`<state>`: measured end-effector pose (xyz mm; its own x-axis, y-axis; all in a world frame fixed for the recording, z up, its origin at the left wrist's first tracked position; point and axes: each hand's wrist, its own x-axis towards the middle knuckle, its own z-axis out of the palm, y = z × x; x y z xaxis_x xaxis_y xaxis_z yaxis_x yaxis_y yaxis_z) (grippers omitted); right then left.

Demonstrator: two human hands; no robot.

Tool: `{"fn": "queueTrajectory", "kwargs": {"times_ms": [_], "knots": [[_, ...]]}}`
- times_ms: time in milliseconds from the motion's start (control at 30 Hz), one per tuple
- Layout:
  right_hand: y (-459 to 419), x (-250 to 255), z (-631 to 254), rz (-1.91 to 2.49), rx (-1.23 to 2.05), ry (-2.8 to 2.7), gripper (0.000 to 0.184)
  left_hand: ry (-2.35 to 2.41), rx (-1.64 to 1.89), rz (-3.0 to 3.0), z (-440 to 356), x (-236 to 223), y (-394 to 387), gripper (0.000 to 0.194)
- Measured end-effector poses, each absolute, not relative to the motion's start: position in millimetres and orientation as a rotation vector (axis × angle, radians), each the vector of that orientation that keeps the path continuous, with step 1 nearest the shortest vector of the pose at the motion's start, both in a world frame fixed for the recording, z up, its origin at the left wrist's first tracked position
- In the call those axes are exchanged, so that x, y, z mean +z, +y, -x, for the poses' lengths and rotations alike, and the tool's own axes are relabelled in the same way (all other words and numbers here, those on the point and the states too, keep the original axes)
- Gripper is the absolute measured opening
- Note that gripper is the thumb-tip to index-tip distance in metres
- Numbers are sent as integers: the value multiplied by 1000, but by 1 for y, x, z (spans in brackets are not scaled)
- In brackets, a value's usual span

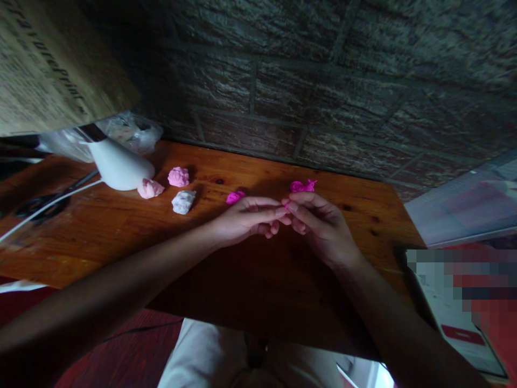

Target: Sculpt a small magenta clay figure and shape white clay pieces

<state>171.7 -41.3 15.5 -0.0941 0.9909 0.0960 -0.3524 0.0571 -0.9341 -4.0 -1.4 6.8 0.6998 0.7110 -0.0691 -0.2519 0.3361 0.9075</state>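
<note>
Over the middle of the wooden table, my left hand (252, 218) and my right hand (321, 221) meet at the fingertips. Between them is a tiny piece of bright pink modelling clay (286, 206), pinched by the thumbs and fingers of both hands. Just behind my left hand lies a magenta clay lump (235, 197), partly hidden by it. A shaped magenta clay piece (302, 186) with thin projecting bits rests beyond my right hand. Farther left sit a pink lump (178, 177), a paler pink lump (151, 188) and a white lump (183, 201).
A white lamp base (121, 164) with a printed paper shade (60, 70) stands at the left. Black scissors (48, 202), a white cord (52, 203) and a clear plastic bag (137, 132) are near it. A stone-block wall (283, 91) rises behind; a tablet-like device (460, 328) is at right.
</note>
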Motion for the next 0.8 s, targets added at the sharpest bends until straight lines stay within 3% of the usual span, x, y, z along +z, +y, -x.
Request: {"fn": "queueTrajectory", "kwargs": {"times_ms": [300, 500, 800], "knots": [[-42, 13, -172, 822, 1335, -1100, 10, 529, 698, -1068, 3, 8, -2, 31], [-42, 12, -174, 839, 1338, -1160, 21, 526, 690, -1044, 4, 7, -2, 33], [-42, 14, -175, 830, 1309, -1165, 12, 518, 669, -1027, 3, 9, -3, 38]]}}
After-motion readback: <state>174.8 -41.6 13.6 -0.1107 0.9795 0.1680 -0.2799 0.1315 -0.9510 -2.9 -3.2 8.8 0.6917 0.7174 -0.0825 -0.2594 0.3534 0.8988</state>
